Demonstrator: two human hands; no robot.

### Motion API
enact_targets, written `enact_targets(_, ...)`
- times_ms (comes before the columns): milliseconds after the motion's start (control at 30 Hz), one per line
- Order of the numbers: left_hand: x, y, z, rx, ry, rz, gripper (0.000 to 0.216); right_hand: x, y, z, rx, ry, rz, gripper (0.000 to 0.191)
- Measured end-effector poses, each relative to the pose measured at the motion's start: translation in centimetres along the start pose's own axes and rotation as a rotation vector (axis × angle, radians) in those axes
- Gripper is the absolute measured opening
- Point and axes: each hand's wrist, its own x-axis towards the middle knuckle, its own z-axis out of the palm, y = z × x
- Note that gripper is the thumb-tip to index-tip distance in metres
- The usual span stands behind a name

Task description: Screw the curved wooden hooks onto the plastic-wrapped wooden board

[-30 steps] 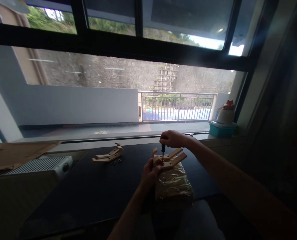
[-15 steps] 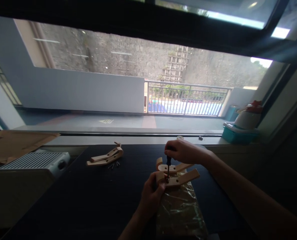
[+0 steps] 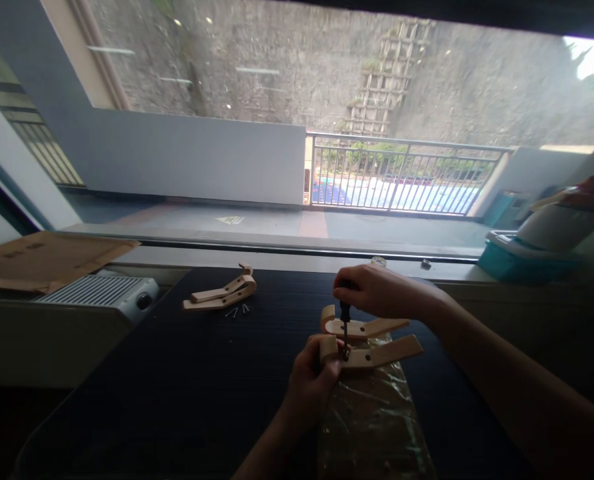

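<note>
My right hand (image 3: pixel 371 290) is wrapped round the handle of a screwdriver (image 3: pixel 345 323), which stands upright with its tip at a hole near the curled end of a wooden hook (image 3: pixel 384 353). That curled end is gripped by my left hand (image 3: pixel 309 380), whose fingertips are partly hidden behind it. A second wooden hook (image 3: pixel 364 327) lies just beyond, roughly parallel. Both rest across a long board or box (image 3: pixel 377 420) wrapped in shiny clear plastic. The screw under the tip is too small to make out.
On the dark table (image 3: pixel 201 380), two more wooden hooks (image 3: pixel 221 295) lie at the far left beside several loose screws (image 3: pixel 237 311). A roll of tape (image 3: pixel 379 261) sits on the windowsill, left of a teal box (image 3: pixel 521 259). Cardboard (image 3: pixel 51 257) covers part of a radiator (image 3: pixel 104 291).
The camera view has tilted down and shifted, so the scene sits differently in the picture. Both hands keep their hold, and the screwdriver stays at the same hole.
</note>
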Motion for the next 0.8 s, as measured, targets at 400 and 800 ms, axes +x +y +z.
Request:
enact_targets(400,0.1,0.1,-0.1,0.002,0.008,0.004,0.016,0.6,-0.1,-0.4,-0.045,-0.060,0.013,0.027)
enact_targets(800,-0.1,0.7,0.5,-0.059,0.062,-0.028,0.016,1.4,-0.1,-0.3,-0.045,-0.102,-0.013,0.022)
